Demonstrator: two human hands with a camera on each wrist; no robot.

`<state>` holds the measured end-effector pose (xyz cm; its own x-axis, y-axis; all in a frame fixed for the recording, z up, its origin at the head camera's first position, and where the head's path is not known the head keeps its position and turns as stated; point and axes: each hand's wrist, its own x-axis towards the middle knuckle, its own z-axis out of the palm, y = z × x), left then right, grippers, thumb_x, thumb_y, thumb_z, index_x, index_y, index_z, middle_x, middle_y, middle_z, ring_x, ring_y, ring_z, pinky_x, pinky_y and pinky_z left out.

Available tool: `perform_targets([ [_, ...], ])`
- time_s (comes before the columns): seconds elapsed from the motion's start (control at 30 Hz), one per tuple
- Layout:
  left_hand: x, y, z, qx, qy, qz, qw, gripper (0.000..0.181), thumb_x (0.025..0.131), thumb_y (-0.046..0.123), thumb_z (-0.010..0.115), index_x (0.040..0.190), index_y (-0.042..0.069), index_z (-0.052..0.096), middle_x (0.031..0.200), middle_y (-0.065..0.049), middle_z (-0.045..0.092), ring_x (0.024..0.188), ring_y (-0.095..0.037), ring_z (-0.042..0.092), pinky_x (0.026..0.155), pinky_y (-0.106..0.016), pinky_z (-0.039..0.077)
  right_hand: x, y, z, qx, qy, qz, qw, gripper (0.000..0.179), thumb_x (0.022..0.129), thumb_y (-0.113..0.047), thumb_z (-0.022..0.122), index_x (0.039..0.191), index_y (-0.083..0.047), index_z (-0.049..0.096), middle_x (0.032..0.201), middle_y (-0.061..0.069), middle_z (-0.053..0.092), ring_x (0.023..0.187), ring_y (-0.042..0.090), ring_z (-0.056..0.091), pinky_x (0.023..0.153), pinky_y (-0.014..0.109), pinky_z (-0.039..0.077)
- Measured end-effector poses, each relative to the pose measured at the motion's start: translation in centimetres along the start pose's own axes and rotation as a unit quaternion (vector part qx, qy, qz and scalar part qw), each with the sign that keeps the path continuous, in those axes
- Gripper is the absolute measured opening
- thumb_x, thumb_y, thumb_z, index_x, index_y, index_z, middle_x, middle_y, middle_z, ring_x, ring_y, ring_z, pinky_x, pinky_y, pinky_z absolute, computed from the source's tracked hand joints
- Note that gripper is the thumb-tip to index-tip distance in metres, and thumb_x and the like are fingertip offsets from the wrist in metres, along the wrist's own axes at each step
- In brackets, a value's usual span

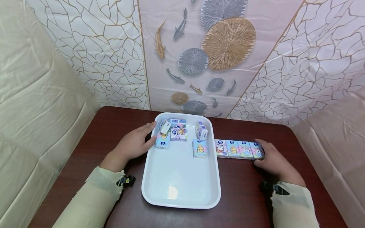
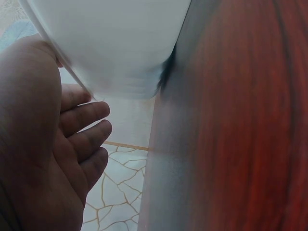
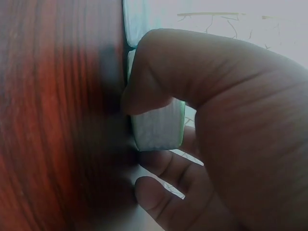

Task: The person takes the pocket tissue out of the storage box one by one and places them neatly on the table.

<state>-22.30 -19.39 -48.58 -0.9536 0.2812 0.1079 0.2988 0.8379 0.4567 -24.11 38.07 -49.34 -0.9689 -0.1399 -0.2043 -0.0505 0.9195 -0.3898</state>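
Note:
A white tray point(image 1: 182, 180) stands on the table with several small, colourful pocket tissue packs lying inside. My left hand point(image 1: 137, 141) rests at the tray's far left rim, thumb tip over the edge. In the left wrist view, the loosely bent fingers point(image 2: 89, 115) lie outside the tray wall. To the right of the tray, tissue packs form a straight row against its side. My right hand point(image 1: 275, 160) holds the outermost tissue pack point(image 1: 256, 150), thumb on the near end and fingers at the far side. The right wrist view shows that pack's pale side point(image 3: 159, 127) between thumb and fingers.
Inside the tray, packs are heaped at the far left, one tilted pack point(image 1: 165, 126) on top. A standing pack point(image 1: 201, 130) and a flat one point(image 1: 199, 148) are at its right. Behind the dark red wooden table point(image 1: 239, 190) hangs a patterned cloth point(image 1: 119, 53).

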Motion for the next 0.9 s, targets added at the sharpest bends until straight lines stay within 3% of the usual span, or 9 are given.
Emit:
perform_targets([
  [0.7,0.1,-0.1,0.1,0.002,0.0,0.004,1.0,0.075,0.106,0.052,0.054,0.168,0.02,0.028,0.17,-0.008,0.037,0.158,-0.029,0.036,0.123,-0.055,0.038,-0.7,-0.2,-0.6,-0.011,0.013,-0.022,0.9996,0.106,0.084,-0.025,0.085,0.168,-0.012,0.021,0.163,0.036,0.017,0.133,0.054,0.038,0.104,0.078,0.043],
  [0.9,0.1,-0.1,0.1,0.001,0.0,0.004,1.0,0.075,0.106,0.052,0.054,0.168,0.02,0.028,0.171,-0.009,0.037,0.158,-0.03,0.037,0.123,-0.056,0.038,-1.4,-0.8,-1.4,-0.017,0.03,-0.033,0.9989,0.101,0.085,-0.022,0.084,0.166,-0.01,0.026,0.159,0.035,0.022,0.123,0.049,0.05,0.1,0.071,0.05],
])
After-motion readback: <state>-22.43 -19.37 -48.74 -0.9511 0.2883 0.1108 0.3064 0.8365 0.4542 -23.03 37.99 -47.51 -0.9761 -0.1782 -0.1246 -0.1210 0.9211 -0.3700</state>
